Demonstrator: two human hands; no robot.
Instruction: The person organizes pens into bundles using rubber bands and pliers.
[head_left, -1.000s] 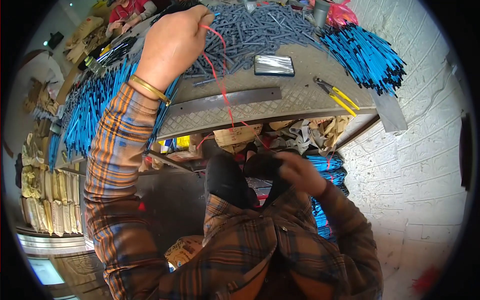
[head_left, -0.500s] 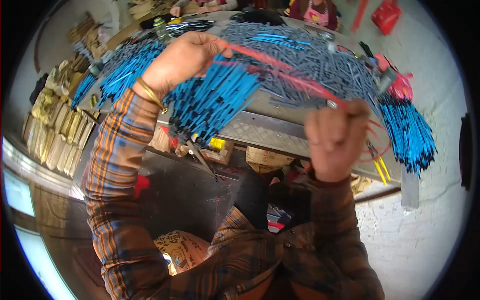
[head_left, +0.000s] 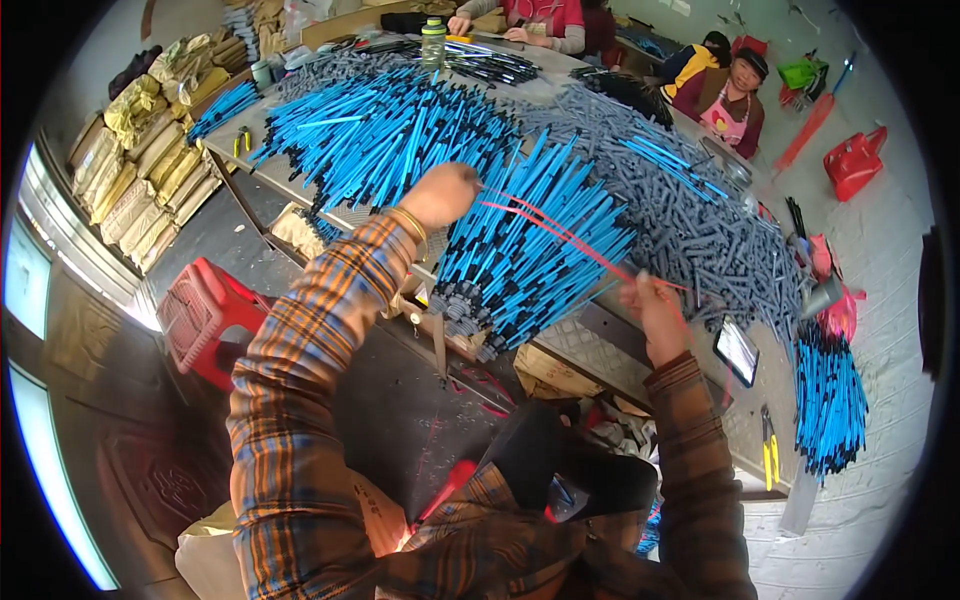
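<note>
A red plastic strip (head_left: 565,233) is stretched between my two hands, slanting down to the right above a thick pile of blue sticks with black ends (head_left: 545,235). My left hand (head_left: 442,195) is closed on the strip's left end at the pile's left side. At the right, my right hand (head_left: 658,315) pinches the other end, and a loose tail runs past the fingers. The nearest sticks fan out over the table's front edge, with grey tips (head_left: 465,312) toward me. A phone (head_left: 737,352) lies just right of my right hand.
Grey pieces (head_left: 690,225) are heaped across the table, beside another blue stick pile (head_left: 370,125). Yellow-handled pliers (head_left: 769,450) lie near the right edge, below a hanging-over blue bundle (head_left: 830,400). A green-lidded bottle (head_left: 433,45) stands at the back. A red stool (head_left: 205,315) is at left. Other people sit across the table.
The view has shifted, showing more of the table and people. My hands sit lower in the picture, with the strip still between them over the blue sticks.
</note>
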